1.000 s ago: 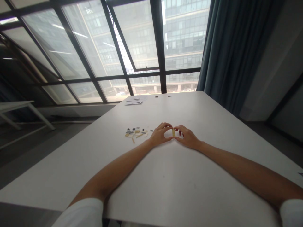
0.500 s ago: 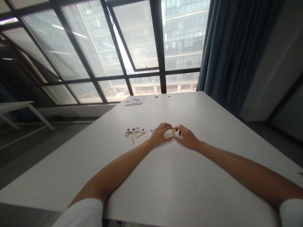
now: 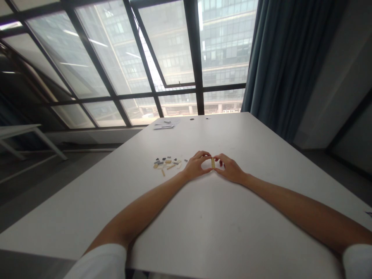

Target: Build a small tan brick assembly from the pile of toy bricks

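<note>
While the bare left hand point(image 3: 195, 166) and bare right hand point(image 3: 230, 169) pinch the long tan plastic block point(image 3: 213, 163) between them, a crooked squeeze could pop it out.

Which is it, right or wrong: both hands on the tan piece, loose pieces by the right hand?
Wrong side: the head view shows the loose pieces by the left hand. It and the right hand are both on the tan piece.
</note>
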The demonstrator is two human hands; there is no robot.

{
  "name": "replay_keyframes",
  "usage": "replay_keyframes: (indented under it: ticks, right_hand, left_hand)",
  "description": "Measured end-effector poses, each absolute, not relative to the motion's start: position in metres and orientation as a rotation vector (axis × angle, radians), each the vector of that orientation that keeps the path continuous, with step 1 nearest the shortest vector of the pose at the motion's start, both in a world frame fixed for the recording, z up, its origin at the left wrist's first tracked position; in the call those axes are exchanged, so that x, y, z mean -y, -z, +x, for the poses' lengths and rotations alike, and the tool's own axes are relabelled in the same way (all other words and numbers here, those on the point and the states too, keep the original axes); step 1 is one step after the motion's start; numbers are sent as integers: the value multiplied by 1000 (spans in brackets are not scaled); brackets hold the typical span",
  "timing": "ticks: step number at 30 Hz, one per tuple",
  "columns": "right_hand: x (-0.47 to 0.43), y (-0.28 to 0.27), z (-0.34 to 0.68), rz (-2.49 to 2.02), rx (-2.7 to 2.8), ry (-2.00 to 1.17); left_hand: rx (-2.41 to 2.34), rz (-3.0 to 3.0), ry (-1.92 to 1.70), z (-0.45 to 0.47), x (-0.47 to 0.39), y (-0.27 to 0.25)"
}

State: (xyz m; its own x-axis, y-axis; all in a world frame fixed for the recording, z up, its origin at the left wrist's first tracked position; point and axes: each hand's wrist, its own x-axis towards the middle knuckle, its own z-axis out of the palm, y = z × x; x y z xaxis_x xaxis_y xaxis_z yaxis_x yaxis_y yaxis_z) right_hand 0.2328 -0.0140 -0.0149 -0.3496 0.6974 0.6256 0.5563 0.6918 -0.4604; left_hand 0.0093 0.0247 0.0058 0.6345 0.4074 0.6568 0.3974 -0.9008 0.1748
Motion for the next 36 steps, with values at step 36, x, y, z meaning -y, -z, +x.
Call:
replay_keyframes:
  ticks: [36]
  right_hand:
    - [13, 15, 233, -971, 2043, -214]
  left_hand:
    - [-705, 2828, -1115, 9, -26, -4]
